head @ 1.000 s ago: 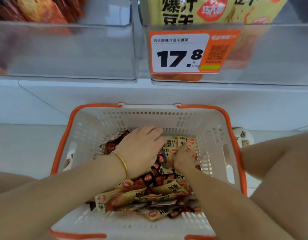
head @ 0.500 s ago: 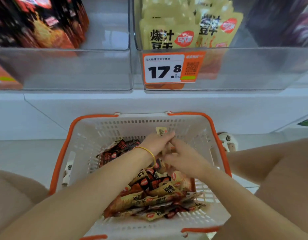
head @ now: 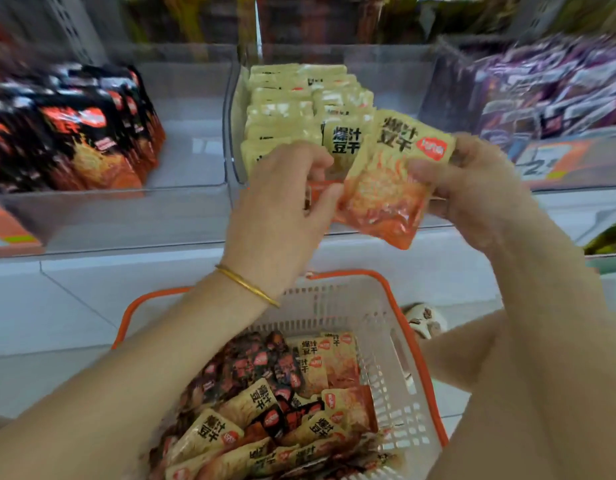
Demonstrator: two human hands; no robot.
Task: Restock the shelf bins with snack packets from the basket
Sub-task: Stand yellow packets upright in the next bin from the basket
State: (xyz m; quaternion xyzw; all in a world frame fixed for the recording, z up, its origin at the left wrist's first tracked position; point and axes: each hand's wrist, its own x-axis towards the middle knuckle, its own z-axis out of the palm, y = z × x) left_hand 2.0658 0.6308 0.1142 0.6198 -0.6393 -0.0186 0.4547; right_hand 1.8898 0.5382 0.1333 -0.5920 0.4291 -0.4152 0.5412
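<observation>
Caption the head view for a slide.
Left hand and right hand hold yellow packets before the middle bin, above the basket.

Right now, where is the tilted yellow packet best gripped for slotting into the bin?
Pinch the yellow packet at its right edge, from the right, as the right hand does: it is flat and upright, and the left hand, holding another packet, crowds its left edge.

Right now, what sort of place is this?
Probably a shop's snack aisle: clear plastic shelf bins hold yellow snack packets and black snack packets, an orange price label fronts one bin, and a white, orange-rimmed plastic basket sits below.
</observation>
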